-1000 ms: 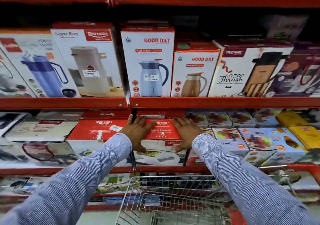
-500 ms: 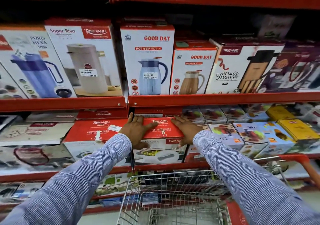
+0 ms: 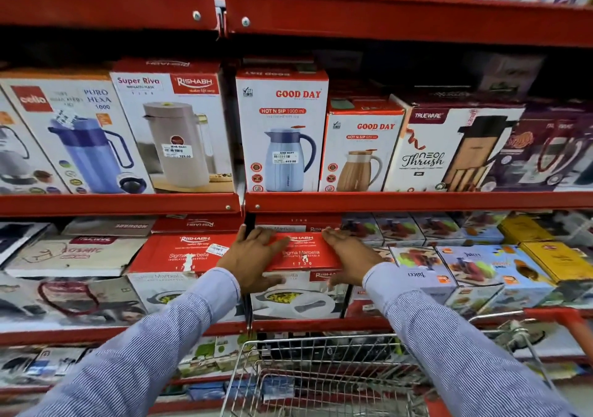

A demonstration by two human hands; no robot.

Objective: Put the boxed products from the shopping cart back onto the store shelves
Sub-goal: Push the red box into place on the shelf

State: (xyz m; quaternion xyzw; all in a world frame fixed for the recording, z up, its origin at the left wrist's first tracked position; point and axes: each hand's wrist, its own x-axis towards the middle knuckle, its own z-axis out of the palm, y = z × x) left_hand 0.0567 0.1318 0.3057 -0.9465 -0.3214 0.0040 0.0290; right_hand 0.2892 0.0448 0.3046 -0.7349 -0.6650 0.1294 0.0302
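Grips (image 3: pixel 253 261) (image 3: pixel 348 261) still atop casserole box (image 3: pixel 301 254)

Red-topped box (image 3: pixel 301 256), blue pinstriped sleeves (image 3: pixel 449 336)

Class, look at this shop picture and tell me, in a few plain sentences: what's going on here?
A person in striped sleeves stands at red store shelves, a wire shopping cart in front. One red-and-white Rishabh casserole box on the lower shelf has the left hand on its left side and the right hand on its right, fingers flat on top. It sits beside a matching box.
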